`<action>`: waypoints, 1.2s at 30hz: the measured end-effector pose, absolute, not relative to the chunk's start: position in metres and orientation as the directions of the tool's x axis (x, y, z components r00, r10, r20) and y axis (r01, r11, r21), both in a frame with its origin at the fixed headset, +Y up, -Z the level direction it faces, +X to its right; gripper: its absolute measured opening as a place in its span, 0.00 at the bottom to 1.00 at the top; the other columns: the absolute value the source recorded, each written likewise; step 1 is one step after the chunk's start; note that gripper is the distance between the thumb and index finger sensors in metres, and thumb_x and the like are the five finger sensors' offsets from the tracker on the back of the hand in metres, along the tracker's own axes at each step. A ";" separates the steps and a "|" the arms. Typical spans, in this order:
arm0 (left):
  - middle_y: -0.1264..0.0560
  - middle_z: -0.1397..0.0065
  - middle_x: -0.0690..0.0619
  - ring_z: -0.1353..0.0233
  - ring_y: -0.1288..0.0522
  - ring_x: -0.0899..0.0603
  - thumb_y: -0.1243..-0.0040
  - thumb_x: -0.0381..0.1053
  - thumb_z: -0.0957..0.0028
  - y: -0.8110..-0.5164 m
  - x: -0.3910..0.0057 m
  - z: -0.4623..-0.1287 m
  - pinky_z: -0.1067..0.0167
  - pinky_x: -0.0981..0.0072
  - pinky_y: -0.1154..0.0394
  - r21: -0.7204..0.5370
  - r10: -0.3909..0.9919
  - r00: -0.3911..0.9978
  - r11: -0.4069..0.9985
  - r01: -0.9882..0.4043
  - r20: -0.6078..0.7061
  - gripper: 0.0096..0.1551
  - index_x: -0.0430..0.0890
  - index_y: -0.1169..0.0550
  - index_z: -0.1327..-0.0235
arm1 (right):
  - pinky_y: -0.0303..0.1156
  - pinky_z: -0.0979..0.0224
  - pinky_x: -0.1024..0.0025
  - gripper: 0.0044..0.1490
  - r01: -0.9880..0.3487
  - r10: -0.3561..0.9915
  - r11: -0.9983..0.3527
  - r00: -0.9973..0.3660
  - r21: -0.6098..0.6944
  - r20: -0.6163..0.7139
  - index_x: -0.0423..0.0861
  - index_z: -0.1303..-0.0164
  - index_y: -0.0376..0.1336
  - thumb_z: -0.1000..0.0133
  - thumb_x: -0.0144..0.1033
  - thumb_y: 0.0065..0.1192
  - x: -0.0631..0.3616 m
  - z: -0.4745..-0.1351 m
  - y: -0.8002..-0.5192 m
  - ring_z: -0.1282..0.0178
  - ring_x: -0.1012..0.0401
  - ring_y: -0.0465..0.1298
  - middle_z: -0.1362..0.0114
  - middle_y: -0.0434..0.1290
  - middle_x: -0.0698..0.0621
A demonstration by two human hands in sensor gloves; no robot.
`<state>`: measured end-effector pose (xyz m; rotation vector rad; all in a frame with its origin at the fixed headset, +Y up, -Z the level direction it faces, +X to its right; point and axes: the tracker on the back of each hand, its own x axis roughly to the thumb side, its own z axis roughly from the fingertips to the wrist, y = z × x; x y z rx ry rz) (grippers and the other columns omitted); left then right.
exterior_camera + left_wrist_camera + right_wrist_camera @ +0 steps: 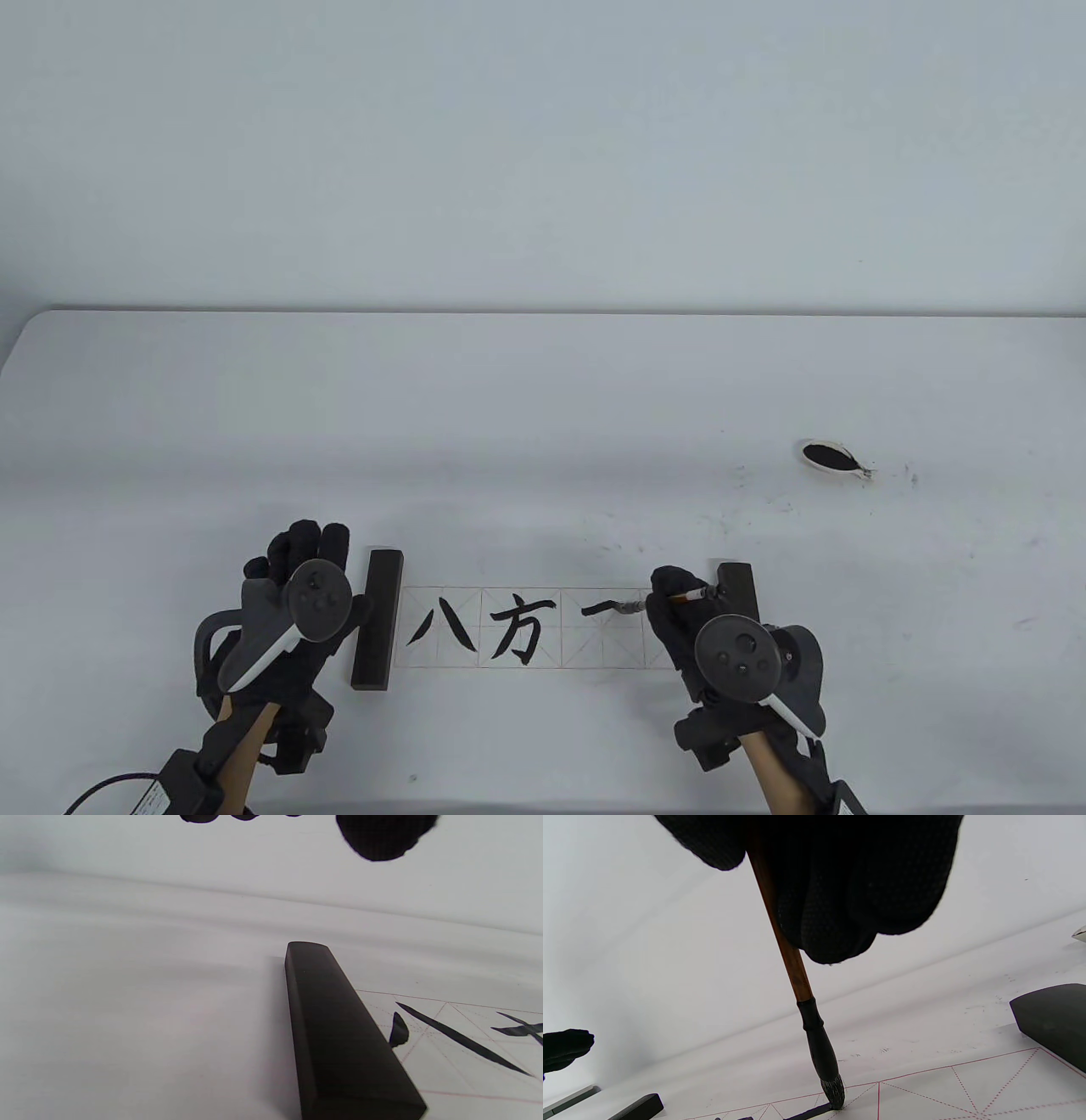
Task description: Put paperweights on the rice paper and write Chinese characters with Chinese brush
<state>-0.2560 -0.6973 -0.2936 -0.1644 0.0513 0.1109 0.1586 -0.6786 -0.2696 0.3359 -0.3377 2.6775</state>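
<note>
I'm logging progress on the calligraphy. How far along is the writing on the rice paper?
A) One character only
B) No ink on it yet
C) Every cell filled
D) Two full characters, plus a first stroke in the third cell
D: on the rice paper two finished characters fill the left cells, and the brush in the right hand touches a single horizontal stroke in the third.

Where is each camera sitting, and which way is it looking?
Table view: above and in front, looking down at the table; both gloved hands show, left hand and right hand.
Left wrist view: on the left wrist, low, facing the left paperweight; only fingertips show.
Right wrist view: under the right hand, facing the brush touching the rice paper.
All three views share the gridded paper.
</note>
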 end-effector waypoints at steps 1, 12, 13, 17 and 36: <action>0.62 0.07 0.45 0.08 0.60 0.34 0.55 0.65 0.42 -0.697 -0.256 -0.294 0.16 0.42 0.62 -0.160 0.106 0.993 0.980 -0.114 -0.060 0.52 0.56 0.61 0.11 | 0.79 0.48 0.62 0.28 -0.425 0.367 -0.885 -0.887 -0.189 0.279 0.38 0.33 0.65 0.35 0.44 0.53 0.158 -0.269 -0.678 0.49 0.53 0.82 0.40 0.78 0.40; 0.62 0.07 0.45 0.08 0.59 0.33 0.55 0.65 0.42 -0.697 -0.256 -0.293 0.16 0.42 0.62 -0.163 0.107 0.992 0.980 -0.116 -0.062 0.52 0.56 0.61 0.11 | 0.79 0.47 0.64 0.29 -0.536 0.466 -0.837 -0.804 -0.111 0.371 0.39 0.32 0.64 0.35 0.45 0.52 0.152 -0.262 -0.678 0.48 0.54 0.82 0.39 0.78 0.41; 0.62 0.07 0.46 0.08 0.59 0.34 0.55 0.65 0.42 -0.697 -0.256 -0.293 0.16 0.42 0.62 -0.163 0.107 0.992 0.980 -0.116 -0.062 0.51 0.56 0.61 0.11 | 0.79 0.47 0.64 0.29 -0.530 0.460 -0.841 -0.807 -0.111 0.371 0.39 0.32 0.64 0.35 0.45 0.52 0.152 -0.262 -0.678 0.48 0.54 0.82 0.39 0.78 0.41; 0.62 0.07 0.45 0.08 0.60 0.33 0.55 0.65 0.42 -0.697 -0.256 -0.293 0.16 0.42 0.62 -0.163 0.107 0.992 0.980 -0.116 -0.062 0.52 0.56 0.61 0.11 | 0.79 0.47 0.63 0.29 -0.518 0.450 -0.850 -0.812 -0.101 0.373 0.39 0.32 0.64 0.35 0.45 0.53 0.150 -0.262 -0.681 0.47 0.53 0.82 0.39 0.78 0.41; 0.62 0.07 0.45 0.08 0.59 0.33 0.55 0.65 0.42 -0.697 -0.256 -0.293 0.16 0.42 0.62 -0.172 0.105 0.992 0.978 -0.115 -0.064 0.51 0.56 0.61 0.11 | 0.79 0.48 0.63 0.28 -0.462 0.403 -0.873 -0.863 -0.152 0.306 0.38 0.33 0.65 0.35 0.45 0.53 0.158 -0.263 -0.676 0.48 0.53 0.82 0.40 0.78 0.40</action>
